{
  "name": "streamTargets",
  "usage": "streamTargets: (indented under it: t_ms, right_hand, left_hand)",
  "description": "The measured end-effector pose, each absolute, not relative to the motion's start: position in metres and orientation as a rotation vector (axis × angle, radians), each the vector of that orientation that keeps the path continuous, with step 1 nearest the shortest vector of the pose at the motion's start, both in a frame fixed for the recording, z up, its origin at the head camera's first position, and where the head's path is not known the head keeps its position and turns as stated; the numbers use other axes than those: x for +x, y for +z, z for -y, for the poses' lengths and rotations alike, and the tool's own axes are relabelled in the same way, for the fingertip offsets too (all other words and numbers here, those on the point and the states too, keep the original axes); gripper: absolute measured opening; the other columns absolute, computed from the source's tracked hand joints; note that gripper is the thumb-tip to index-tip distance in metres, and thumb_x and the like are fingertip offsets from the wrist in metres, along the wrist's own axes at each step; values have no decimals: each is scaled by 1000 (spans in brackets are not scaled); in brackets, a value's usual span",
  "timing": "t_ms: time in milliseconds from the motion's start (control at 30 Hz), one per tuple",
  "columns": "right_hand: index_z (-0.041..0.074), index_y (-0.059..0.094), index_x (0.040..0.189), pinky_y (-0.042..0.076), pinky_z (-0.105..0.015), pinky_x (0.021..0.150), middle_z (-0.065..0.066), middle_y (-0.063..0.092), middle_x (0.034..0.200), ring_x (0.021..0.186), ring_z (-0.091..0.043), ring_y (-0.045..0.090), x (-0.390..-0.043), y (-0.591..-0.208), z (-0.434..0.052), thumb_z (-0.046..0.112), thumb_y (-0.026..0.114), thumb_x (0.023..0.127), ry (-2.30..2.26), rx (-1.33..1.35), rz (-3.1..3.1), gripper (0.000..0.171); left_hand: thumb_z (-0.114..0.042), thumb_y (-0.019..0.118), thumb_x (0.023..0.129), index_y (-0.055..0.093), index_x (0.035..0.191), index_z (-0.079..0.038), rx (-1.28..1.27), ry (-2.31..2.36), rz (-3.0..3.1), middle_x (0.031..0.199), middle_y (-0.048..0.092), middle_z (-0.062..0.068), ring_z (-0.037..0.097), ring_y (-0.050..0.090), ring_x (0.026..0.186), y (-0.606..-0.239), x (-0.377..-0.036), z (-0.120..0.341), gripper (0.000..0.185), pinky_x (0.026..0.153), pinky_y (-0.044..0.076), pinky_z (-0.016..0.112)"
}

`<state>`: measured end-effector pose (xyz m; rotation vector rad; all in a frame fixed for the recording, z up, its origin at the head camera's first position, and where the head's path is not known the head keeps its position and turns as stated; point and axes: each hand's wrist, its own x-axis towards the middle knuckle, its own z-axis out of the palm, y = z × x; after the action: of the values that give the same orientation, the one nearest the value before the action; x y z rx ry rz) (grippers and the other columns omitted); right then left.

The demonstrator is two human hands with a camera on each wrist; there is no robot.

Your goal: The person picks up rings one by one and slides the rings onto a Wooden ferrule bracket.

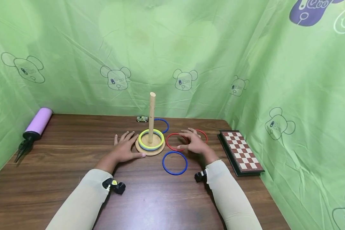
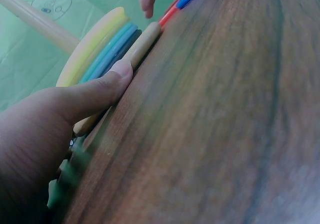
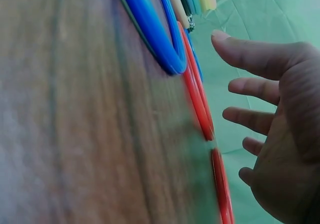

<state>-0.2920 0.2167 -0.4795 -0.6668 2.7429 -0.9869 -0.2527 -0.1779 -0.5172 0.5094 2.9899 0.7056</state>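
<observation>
A wooden peg [image 1: 151, 117] stands on a round wooden base [image 1: 150, 149] with a yellow ring [image 1: 150, 138] stacked over blue-green ones. My left hand [image 1: 127, 148] lies flat on the table, its thumb [image 2: 107, 87] touching the base's edge [image 2: 142, 44]. My right hand [image 1: 194, 143] hovers with spread fingers [image 3: 250, 52] just above a red ring [image 1: 176, 142], holding nothing. A second red ring [image 1: 202, 135] lies partly under that hand. One blue ring [image 1: 174, 163] lies in front of it, another blue ring [image 1: 162, 125] behind the peg.
A folded chessboard [image 1: 240, 152] lies at the right table edge. A purple hand pump [image 1: 34, 128] rests at the far left. A small toy car [image 1: 142, 118] sits behind the peg. Green printed cloth [image 1: 172, 54] walls in the table on three sides.
</observation>
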Motion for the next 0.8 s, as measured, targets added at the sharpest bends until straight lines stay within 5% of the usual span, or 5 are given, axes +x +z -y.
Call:
streamTargets:
  t_ms: [800]
  right_hand:
    - [14, 65, 153, 5, -77, 132, -10, 48, 172, 171, -44, 9, -295, -488, -224, 30, 93, 89, -915, -652, -2731, 72]
  left_hand:
    - [-79, 77, 84, 38, 170, -7, 507, 703, -2988, 178, 29, 26, 52, 17, 167, -516, -252, 178, 119, 126, -3, 86]
